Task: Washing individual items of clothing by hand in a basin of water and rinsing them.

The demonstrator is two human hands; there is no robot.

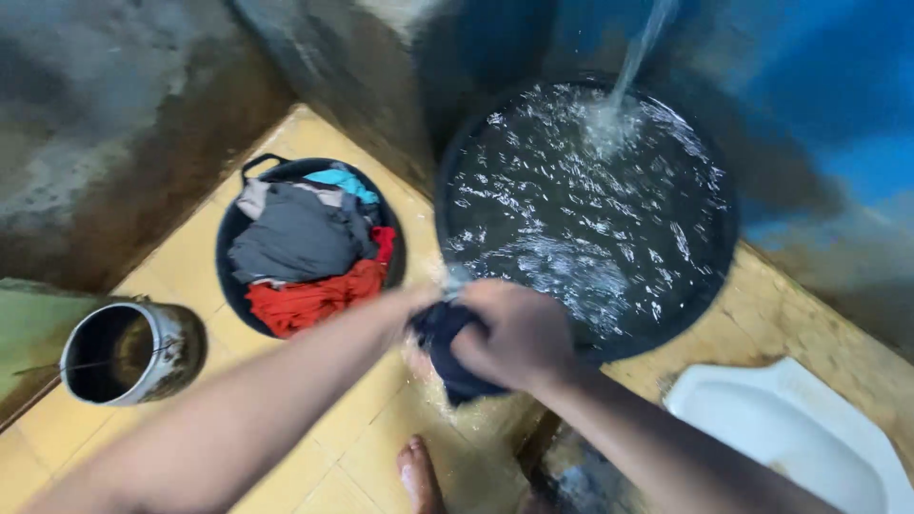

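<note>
Both my hands grip a dark navy wet cloth (447, 366), bunched between them just in front of a large black tub (728, 247) full of water. My right hand (514, 333) closes over the top of the cloth. My left hand (414, 305) holds its other end and is mostly hidden behind the right hand and the cloth. Water drips from the cloth onto the yellow tiled floor (367, 428). A stream of water (633, 57) pours into the tub from above.
A black basket (228, 238) with grey, red and teal clothes stands to the left. A worn metal pail (181, 352) sits at the far left. A white squat toilet (790, 428) lies at lower right. My bare foot (419, 476) is below the cloth. Stained concrete walls stand behind.
</note>
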